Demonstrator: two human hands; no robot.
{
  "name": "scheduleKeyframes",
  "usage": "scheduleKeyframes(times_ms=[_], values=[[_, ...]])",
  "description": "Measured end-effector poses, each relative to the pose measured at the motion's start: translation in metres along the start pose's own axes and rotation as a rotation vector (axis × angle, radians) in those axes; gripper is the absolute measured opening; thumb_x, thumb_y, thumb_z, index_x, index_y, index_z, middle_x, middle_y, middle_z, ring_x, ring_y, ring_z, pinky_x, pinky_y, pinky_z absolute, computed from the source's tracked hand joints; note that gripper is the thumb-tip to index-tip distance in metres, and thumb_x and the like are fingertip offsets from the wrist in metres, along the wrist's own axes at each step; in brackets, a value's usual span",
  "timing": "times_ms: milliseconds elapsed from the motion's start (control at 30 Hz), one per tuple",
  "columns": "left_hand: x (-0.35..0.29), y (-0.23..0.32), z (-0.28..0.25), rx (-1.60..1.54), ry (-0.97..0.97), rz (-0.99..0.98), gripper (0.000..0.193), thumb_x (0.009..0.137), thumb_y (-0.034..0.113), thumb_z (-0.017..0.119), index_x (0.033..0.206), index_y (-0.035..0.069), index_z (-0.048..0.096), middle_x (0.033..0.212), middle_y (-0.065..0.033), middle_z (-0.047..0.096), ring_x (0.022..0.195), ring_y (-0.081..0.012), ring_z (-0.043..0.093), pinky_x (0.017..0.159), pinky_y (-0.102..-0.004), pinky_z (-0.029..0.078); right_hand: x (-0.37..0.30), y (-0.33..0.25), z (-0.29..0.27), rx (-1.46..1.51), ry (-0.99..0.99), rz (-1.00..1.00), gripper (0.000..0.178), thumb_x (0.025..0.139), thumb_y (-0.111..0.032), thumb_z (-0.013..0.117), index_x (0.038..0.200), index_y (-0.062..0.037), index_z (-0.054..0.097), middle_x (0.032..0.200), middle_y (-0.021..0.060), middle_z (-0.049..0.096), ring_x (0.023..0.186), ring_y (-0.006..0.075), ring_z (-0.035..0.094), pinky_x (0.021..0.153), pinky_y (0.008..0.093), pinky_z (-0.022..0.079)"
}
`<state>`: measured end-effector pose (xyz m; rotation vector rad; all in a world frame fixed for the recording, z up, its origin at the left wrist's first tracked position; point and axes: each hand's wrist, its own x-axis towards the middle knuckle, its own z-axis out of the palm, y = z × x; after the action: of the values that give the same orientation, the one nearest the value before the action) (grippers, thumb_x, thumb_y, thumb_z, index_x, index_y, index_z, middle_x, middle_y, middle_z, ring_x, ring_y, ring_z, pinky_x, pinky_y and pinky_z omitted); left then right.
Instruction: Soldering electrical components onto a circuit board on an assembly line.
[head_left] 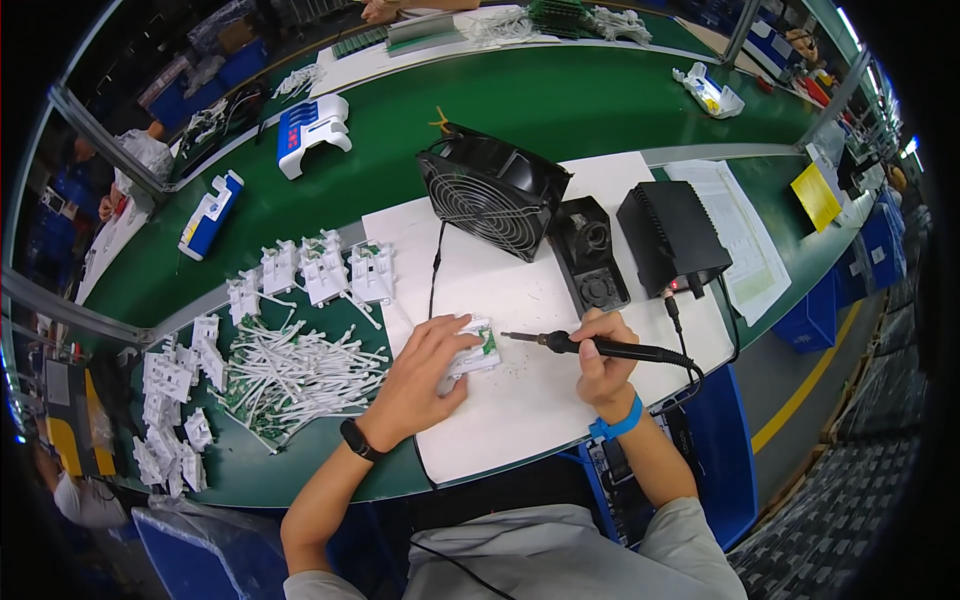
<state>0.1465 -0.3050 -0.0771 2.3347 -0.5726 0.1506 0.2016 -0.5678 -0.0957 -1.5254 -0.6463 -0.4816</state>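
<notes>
My left hand lies over a small white plastic housing with a green circuit board in it, fingers on top and thumb at its near side, gripping it on the white work sheet. A soldering iron is pinched in my right hand, its handle between thumb and fingers. The iron's tip points left and sits just right of the board, seemingly a little apart from it. A cable runs from the handle's back end to the black soldering station. Small crumbs lie on the sheet under the iron.
Left of my hand lies a heap of white wires with green boards, with several white housings around it. Ahead stand a black fan and a black iron stand. Blue-and-white casings lie on the green belt.
</notes>
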Motion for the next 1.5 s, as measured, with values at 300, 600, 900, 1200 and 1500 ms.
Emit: scheduleKeyframes(times_ms=[300,600,900,1200,1500], values=[[-0.001,0.007,0.026,0.226,0.187,0.046,0.046,0.079,0.027,0.087,0.116,0.004,0.073,0.137,-0.0141,0.06,0.104,-0.0303,0.063,0.084,-0.0372,0.056,-0.004,0.007,0.002,-0.056,0.158,-0.039,0.017,0.097,-0.016,0.063,0.092,0.0005,0.061,0.067,0.0045,0.053,0.057,0.0108,0.044,0.054,0.0269,0.033],[-0.004,0.029,0.027,0.188,0.094,0.033,0.047,0.085,0.026,0.081,0.122,-0.001,0.07,0.141,-0.0244,0.055,0.106,-0.0335,0.057,0.096,-0.04,0.051,-0.008,0.005,0.002,-0.147,0.121,0.038,0.019,0.099,-0.018,0.059,0.092,0.0003,0.057,0.071,0.0039,0.052,0.059,0.0089,0.043,0.055,0.0248,0.034],[-0.012,0.022,0.046,0.22,0.231,0.08,0.045,0.08,0.025,0.087,0.116,0.002,0.074,0.14,-0.022,0.059,0.106,-0.0324,0.065,0.085,-0.0384,0.058,-0.008,0.01,-0.002,-0.147,-0.03,-0.078,0.011,0.09,-0.01,0.066,0.088,-0.0005,0.061,0.064,0.0094,0.059,0.053,0.0168,0.053,0.052,0.0292,0.039],[-0.014,0.027,0.051,0.256,0.253,0.039,0.043,0.081,0.026,0.086,0.114,0.0,0.075,0.144,-0.0263,0.056,0.108,-0.0333,0.064,0.086,-0.0379,0.058,-0.008,0.009,-0.001,-0.158,-0.051,-0.002,0.009,0.089,-0.007,0.068,0.088,-0.001,0.061,0.066,0.0098,0.06,0.052,0.0184,0.055,0.052,0.0296,0.041],[-0.013,0.026,0.049,0.289,0.202,0.04,0.045,0.087,0.031,0.081,0.117,-0.002,0.073,0.139,-0.0322,0.056,0.108,-0.032,0.062,0.079,-0.0341,0.059,-0.006,0.005,0.001,-0.223,-0.115,-0.037,0.012,0.088,-0.009,0.07,0.09,-0.0011,0.061,0.065,0.011,0.061,0.051,0.0213,0.057,0.052,0.0304,0.043]])
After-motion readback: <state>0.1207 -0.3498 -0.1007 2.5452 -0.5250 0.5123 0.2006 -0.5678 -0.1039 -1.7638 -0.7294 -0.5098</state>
